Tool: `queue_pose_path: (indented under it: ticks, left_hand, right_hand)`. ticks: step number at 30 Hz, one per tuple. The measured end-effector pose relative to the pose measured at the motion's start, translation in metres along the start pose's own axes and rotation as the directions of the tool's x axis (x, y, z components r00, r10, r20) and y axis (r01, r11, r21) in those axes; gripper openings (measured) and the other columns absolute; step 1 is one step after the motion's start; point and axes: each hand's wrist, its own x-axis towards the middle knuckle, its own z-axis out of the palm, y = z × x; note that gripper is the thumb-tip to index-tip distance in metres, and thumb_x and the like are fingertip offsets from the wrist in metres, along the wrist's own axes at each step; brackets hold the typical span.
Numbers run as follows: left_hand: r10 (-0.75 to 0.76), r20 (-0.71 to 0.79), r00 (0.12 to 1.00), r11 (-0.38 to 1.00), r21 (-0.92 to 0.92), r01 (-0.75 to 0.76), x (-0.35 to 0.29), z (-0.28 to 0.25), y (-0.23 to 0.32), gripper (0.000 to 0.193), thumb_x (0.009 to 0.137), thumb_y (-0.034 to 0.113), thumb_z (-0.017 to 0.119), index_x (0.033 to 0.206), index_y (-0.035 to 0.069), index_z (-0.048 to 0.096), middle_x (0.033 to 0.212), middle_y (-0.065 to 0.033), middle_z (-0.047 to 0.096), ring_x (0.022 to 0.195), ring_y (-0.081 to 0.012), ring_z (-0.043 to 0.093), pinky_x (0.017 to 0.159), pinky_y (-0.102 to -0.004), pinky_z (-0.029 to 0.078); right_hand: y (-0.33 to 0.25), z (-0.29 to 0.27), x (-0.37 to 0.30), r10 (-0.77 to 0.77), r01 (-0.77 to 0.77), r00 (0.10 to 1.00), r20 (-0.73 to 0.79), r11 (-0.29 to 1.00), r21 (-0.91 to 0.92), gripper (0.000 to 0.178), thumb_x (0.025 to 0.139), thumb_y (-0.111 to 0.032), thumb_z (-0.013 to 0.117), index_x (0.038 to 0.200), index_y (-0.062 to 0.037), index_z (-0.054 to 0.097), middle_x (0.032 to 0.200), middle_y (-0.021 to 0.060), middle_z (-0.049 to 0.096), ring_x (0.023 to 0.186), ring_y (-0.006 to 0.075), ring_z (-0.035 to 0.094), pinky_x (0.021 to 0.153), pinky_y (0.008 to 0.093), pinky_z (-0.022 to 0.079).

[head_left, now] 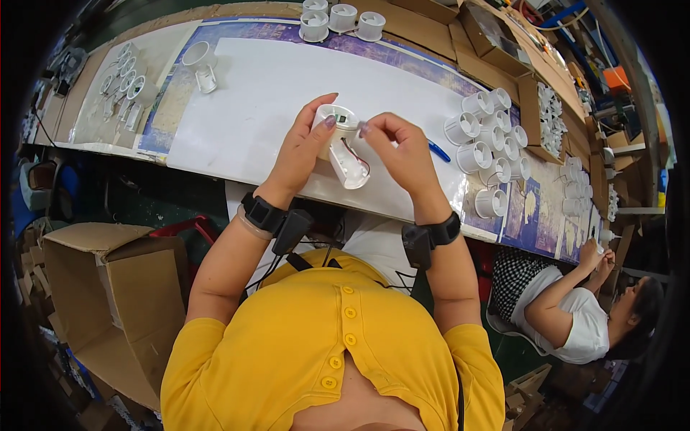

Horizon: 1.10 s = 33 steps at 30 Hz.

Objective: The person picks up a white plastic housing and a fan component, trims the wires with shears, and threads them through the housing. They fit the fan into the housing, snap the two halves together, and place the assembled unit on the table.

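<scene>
White housing, long axis toward five o'clock, fills left grip; right grip, at three o'clock, pinched, contents unclear.

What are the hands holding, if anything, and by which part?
The left hand holds a white plastic part by its round end. The right hand has fingertips close beside that end; whether they grip anything cannot be told.

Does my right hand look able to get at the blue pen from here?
Probably yes: the blue pen lies on the white sheet just beside your right hand, with nothing visible between them, though that hand's fingertips are at the white part in your left hand.
</scene>
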Motion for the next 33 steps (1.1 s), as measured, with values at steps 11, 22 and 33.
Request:
queue_pose_path:
  ticks: [11, 22, 33]
  left_hand:
    - [0.094, -0.033, 0.995, 0.979, 0.183, -0.086, 0.002, 0.004, 0.002, 0.047, 0.095, 0.024, 0.054, 0.136, 0.006, 0.04, 0.116, -0.0049, 0.054, 0.107, -0.0111, 0.05, 0.094, -0.0253, 0.039]
    - [0.088, -0.04, 0.995, 0.99, 0.11, -0.083, 0.0, 0.002, -0.007, 0.042, 0.096, 0.023, 0.053, 0.133, 0.007, 0.043, 0.113, -0.0039, 0.054, 0.104, -0.01, 0.05, 0.093, -0.0248, 0.04]
    - [0.088, -0.046, 0.995, 0.991, 0.104, -0.082, 0.0, 0.001, -0.008, 0.041, 0.097, 0.026, 0.051, 0.133, 0.009, 0.042, 0.112, -0.0033, 0.054, 0.103, -0.0098, 0.049, 0.093, -0.0249, 0.039]
  right_hand:
    - [-0.015, 0.003, -0.006, -0.057, 0.095, 0.994, 0.098, 0.886, -0.454, 0.014, 0.075, -0.015, 0.07, 0.081, -0.0031, 0.065, 0.074, 0.0028, 0.061, 0.066, 0.0124, 0.054, 0.063, 0.0252, 0.045]
    - [-0.018, 0.007, -0.009, -0.264, 0.274, 0.961, 0.087, 0.845, -0.459, 0.013, 0.077, -0.015, 0.066, 0.081, -0.0028, 0.063, 0.074, 0.0056, 0.062, 0.065, 0.0166, 0.055, 0.061, 0.0269, 0.044]
    - [-0.027, 0.002, -0.007, -0.015, 0.082, 0.99, 0.141, 0.869, -0.487, 0.015, 0.084, -0.017, 0.065, 0.087, -0.0021, 0.064, 0.073, 0.0002, 0.061, 0.064, 0.0071, 0.051, 0.059, 0.0235, 0.041]
